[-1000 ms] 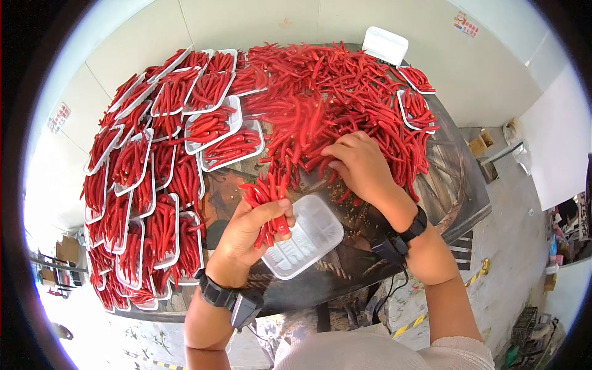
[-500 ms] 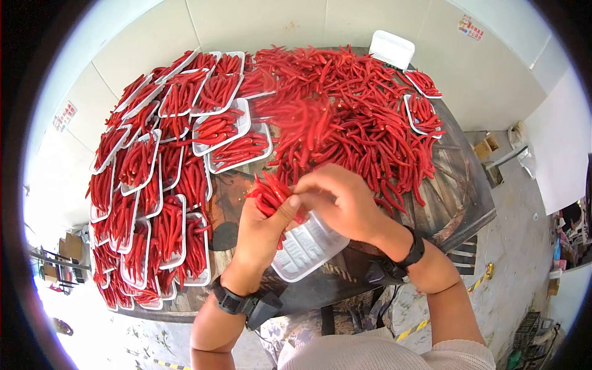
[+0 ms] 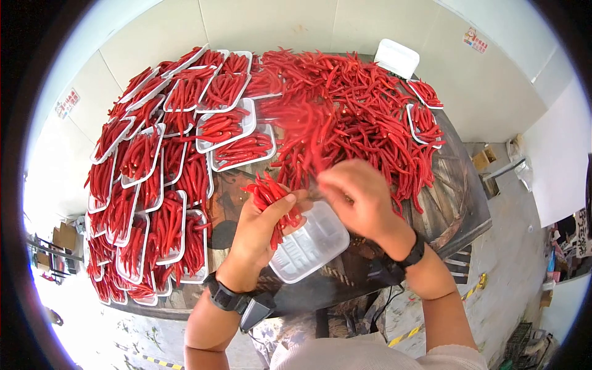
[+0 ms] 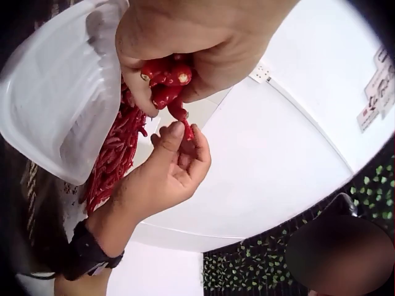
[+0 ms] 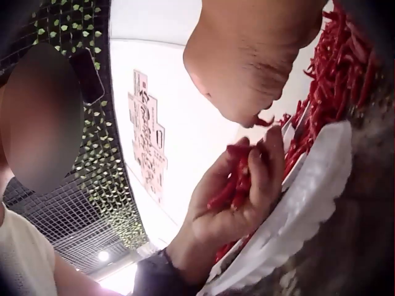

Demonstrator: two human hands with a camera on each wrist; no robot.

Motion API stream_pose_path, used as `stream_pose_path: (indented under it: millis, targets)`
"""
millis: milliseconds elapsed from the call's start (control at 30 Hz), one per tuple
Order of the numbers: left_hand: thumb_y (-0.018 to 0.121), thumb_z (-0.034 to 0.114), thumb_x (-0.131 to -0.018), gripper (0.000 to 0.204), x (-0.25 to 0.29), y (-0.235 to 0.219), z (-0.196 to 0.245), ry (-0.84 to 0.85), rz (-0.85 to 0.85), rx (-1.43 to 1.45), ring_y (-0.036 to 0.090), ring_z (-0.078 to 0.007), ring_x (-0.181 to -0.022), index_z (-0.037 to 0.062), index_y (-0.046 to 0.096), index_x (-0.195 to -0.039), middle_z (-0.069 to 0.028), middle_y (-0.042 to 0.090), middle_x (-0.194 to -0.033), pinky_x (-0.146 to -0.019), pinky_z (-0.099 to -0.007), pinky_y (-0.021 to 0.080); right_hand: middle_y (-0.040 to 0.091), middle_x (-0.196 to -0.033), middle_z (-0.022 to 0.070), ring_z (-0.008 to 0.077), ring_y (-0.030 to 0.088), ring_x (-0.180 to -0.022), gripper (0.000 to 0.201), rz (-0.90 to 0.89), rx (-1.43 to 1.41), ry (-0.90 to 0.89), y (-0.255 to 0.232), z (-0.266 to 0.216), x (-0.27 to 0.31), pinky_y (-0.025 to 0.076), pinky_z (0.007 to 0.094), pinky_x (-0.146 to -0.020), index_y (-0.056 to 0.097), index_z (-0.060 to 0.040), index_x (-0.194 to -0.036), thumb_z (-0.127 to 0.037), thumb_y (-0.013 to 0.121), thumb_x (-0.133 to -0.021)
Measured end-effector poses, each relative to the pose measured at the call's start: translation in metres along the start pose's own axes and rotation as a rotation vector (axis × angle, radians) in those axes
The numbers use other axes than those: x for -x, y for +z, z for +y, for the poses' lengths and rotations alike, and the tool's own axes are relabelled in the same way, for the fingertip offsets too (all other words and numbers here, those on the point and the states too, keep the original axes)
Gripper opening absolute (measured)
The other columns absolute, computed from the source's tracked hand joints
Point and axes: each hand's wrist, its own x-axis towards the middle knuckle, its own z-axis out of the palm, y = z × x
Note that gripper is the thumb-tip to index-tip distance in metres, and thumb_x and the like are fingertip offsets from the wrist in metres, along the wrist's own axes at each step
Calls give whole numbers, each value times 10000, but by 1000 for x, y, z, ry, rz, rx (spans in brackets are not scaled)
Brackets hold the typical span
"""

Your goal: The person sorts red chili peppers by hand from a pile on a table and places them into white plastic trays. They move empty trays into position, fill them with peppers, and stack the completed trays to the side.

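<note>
My left hand (image 3: 254, 231) grips a bunch of red chili peppers (image 3: 265, 192), with their tips poking out above the thumb. Close beside it, my right hand (image 3: 364, 200) pinches one red chili (image 4: 189, 132) between thumb and fingers, as the left wrist view shows; its other end meets the held bunch. Below both hands lies a clear-white plastic tray (image 3: 314, 246), bare inside, with its left side partly behind the left hand. A large heap of loose red chilies (image 3: 376, 123) spreads just beyond the hands.
Many white trays filled with chilies (image 3: 169, 228) overlap along the table's left side. Two filled trays (image 3: 424, 123) sit at the right, near a bare white tray (image 3: 396, 58) at the back. The dark wooden table (image 3: 453, 179) has a curved front edge.
My right hand moved from the heap to the bunch in the left hand, then slightly back up and right. The left hand keeps its grip on the bunch over the tray.
</note>
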Motion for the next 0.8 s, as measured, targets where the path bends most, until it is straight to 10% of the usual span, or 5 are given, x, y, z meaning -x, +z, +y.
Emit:
stream_pose_path:
  millis: [333,533,800]
  targets:
    - [670,39,-895,165,-5,-17,1,14,-17,47,704,-204,-812,-12,654,-1051,-119,697,-877,-738,-296,587,668,-987,99,322,630,-951,280,-99,-100,54,12,21,-1,501,442,-833,666,-45,-1021,-2,657,-745]
    - [637,-11,-889,236,-7,-17,-5,14,-81,162,688,-271,-960,19,563,-1111,-137,678,-1052,-809,-382,588,638,-1025,65,263,584,-1032,260,-293,459,166,11,42,2,470,411,-814,696,-90,-1035,-77,594,-796]
    - [616,17,-913,185,-13,-24,-10,14,-158,122,694,-275,-974,19,577,-1094,-143,684,-1065,-809,-374,596,625,-923,79,288,622,-863,199,3,318,136,1,31,6,498,406,-750,673,-62,-1001,1,674,-813]
